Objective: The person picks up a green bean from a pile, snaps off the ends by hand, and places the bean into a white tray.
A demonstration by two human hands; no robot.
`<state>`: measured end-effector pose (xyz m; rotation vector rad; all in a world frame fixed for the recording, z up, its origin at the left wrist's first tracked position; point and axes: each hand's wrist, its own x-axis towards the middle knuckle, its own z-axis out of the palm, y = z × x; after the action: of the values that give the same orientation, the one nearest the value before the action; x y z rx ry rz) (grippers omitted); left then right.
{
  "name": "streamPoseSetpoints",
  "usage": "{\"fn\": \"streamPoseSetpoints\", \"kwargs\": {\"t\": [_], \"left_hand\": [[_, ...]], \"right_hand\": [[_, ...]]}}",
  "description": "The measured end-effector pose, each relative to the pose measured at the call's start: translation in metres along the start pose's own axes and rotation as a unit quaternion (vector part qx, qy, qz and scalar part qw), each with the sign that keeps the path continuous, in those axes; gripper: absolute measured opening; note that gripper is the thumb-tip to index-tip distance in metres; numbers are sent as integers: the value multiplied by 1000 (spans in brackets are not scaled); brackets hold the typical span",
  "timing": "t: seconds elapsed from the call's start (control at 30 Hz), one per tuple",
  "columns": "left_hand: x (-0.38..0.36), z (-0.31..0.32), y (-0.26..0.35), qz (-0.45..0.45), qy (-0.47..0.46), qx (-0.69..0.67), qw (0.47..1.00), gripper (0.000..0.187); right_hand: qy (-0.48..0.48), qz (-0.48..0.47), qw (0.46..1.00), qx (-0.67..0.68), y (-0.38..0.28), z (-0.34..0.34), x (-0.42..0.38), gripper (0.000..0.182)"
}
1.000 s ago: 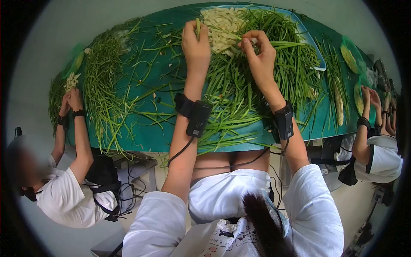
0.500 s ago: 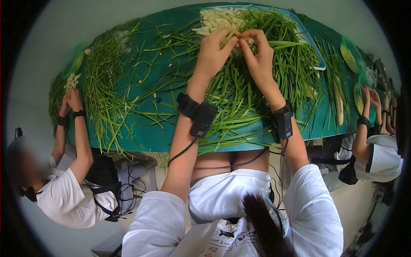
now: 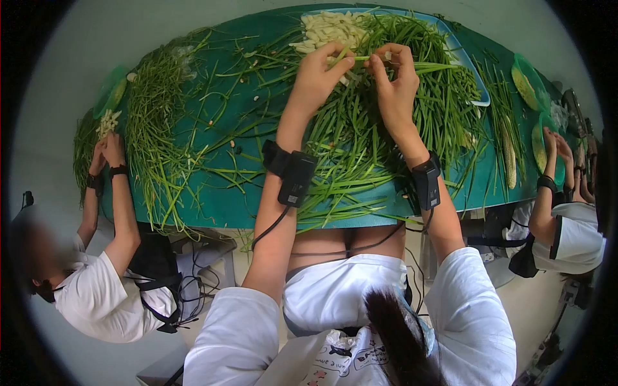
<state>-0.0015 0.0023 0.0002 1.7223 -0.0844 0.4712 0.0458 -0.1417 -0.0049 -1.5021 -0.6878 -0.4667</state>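
Both hands [image 3: 313, 80] [image 3: 397, 83] half-closed, seemingly on stalk [image 3: 362, 58]

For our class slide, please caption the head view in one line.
Left hand and right hand pinch a green stalk above heaped greens.

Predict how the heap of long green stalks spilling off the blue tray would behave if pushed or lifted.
The heap would probably sag floppily, since its thin stalks bend over one another. It looks light for its bulk, being slender strands. Lifting one part might leave strays behind, as no tie shows.
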Motion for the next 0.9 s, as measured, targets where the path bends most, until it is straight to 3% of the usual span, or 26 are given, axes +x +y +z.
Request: {"fn": "streamPoseSetpoints", "kwargs": {"t": [0.5, 0.7, 0.9], "left_hand": [[0, -2, 4, -7, -14, -91, 996, 24], [-1, 0, 6, -50, -26, -107, 993, 23], [2, 0, 0, 17, -5, -92, 996, 19]], "right_hand": [[-47, -47, 995, -69, -1, -3, 2, 7], [-42, -52, 994, -85, -7, -3, 1, 12], [-53, -46, 995, -67, -1, -2, 0, 14]]}}
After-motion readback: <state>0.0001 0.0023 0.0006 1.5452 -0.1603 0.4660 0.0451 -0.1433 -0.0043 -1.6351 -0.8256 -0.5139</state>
